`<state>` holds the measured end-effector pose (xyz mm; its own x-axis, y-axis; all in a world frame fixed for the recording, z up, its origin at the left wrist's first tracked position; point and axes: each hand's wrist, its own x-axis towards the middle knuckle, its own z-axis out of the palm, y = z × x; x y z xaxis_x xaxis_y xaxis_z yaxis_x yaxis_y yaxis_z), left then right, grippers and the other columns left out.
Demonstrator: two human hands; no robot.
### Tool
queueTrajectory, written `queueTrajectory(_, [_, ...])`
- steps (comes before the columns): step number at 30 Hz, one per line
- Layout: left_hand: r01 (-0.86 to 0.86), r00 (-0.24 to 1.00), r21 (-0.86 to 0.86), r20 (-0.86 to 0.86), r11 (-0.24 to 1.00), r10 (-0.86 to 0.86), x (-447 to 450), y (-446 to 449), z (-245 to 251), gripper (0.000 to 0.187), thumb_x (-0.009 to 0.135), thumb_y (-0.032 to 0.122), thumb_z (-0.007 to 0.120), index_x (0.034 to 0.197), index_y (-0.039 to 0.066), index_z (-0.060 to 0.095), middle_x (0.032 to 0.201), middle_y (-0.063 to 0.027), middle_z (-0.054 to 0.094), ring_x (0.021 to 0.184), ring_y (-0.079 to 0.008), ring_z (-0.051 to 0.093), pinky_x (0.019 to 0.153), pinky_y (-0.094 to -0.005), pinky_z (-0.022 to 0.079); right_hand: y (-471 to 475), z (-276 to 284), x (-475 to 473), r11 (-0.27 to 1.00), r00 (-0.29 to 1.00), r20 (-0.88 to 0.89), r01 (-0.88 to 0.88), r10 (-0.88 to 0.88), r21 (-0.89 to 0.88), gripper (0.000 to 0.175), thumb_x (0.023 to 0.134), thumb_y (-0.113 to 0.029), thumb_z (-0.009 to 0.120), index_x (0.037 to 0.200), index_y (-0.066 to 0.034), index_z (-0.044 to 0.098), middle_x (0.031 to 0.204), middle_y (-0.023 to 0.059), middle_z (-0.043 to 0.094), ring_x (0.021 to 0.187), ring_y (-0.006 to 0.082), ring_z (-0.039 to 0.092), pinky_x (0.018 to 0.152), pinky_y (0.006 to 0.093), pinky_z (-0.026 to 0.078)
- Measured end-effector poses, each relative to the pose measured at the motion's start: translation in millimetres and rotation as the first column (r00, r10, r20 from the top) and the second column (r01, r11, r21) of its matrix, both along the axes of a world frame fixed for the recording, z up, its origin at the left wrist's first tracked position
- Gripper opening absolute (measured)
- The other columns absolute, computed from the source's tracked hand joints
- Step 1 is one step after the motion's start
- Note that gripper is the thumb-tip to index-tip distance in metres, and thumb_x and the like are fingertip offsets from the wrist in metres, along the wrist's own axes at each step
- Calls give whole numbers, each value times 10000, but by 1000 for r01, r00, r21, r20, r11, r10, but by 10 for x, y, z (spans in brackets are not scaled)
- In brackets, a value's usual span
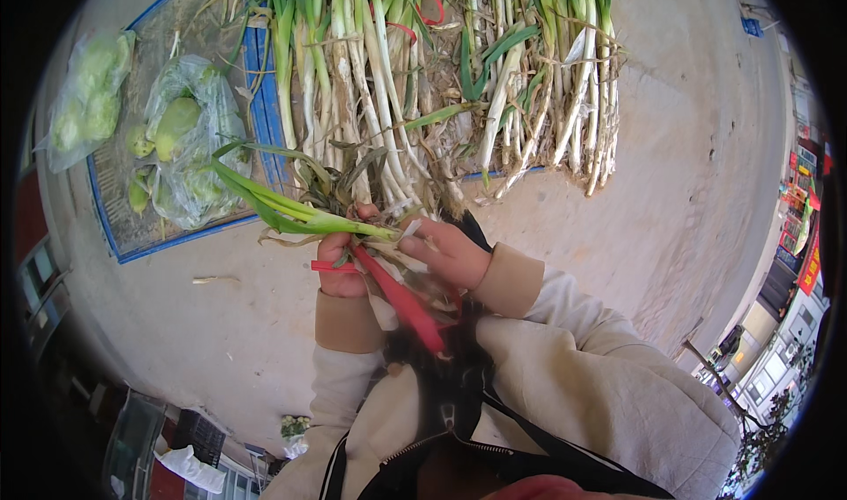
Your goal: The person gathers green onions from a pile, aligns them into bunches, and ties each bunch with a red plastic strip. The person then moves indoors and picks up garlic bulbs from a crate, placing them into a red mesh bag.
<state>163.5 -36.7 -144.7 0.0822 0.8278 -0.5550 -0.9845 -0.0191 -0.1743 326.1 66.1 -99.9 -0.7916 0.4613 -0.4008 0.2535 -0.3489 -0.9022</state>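
Note:
Close to my chest, both hands grip one bunch of leek-like green stalks (317,222) with dry, wilted leaves. My left hand (344,268) closes around its left side, beside a thin red strip. My right hand (450,252) pinches dry husks and pale leaf ends at the right. From between the hands a wide red ribbon (403,298) hangs towards my jacket. Just beyond lie long white-stemmed leeks or large green onions (384,103) in rows, with red ties among their leaves. My fingers partly hide where the bunch is gripped.
A blue-edged board or platform (188,238) carries a clear plastic bag of green vegetables (198,142), with loose green vegetables beside it. Another bagged vegetable bundle (89,103) lies at its far left edge. A dry scrap (215,279) lies on the concrete ground (172,334).

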Motion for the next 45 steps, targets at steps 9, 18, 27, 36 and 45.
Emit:
queueTrajectory(9, [28, 868, 118, -496, 993, 35, -631, -235, 784, 247, 888, 214, 591, 1015, 56, 450, 945, -57, 516, 890, -208, 525, 794, -342, 466, 262, 325, 449, 854, 996, -2, -76, 88, -515, 277, 985, -308, 439, 1024, -41, 503, 692, -38, 413, 593, 47, 352, 519, 209, 300])
queueTrajectory(18, [-237, 824, -70, -543, 969, 163, -720, -1018, 981, 216, 910, 205, 567, 919, 75, 395, 806, 11, 399, 736, -124, 378, 695, -273, 364, 1283, 625, -169, 862, 867, -222, 349, -446, -367, 289, 1005, -291, 390, 1160, -58, 465, 726, -17, 362, 574, 68, 297, 521, 210, 281])
queueTrajectory(27, [-131, 826, -536, -525, 834, -208, -226, -1123, 763, 179, 881, 159, 612, 1016, 65, 542, 911, -58, 565, 843, -195, 548, 785, -345, 460, 2129, -1275, -1485, 936, 835, 459, 172, -303, 306, 819, 848, -594, 475, 1369, 29, 364, 1303, 263, 486, 1203, 372, 483, 1027, 431, 350])
queueTrajectory(36, [-188, 561, -653, -684, 734, -465, -130, -823, 472, 434, 865, 12, 605, 1275, 5, 463, 1165, -86, 577, 1013, -177, 568, 866, -317, 465, 1434, -2246, 675, 802, 334, 820, -235, -465, 550, 858, 667, -485, 747, 1315, -23, 428, 1289, 247, 459, 1158, 376, 486, 975, 420, 407])
queueTrajectory(45, [-88, 558, -695, -628, 714, -542, 91, -623, 345, 431, 856, 7, 615, 1259, 4, 466, 1160, -81, 566, 1007, -171, 553, 867, -308, 453, 1852, -2610, 756, 937, -12, 946, 130, -325, 323, 1317, 509, -522, 839, 1473, -110, 41, 1418, 245, 290, 1310, 373, 339, 1064, 486, 307])
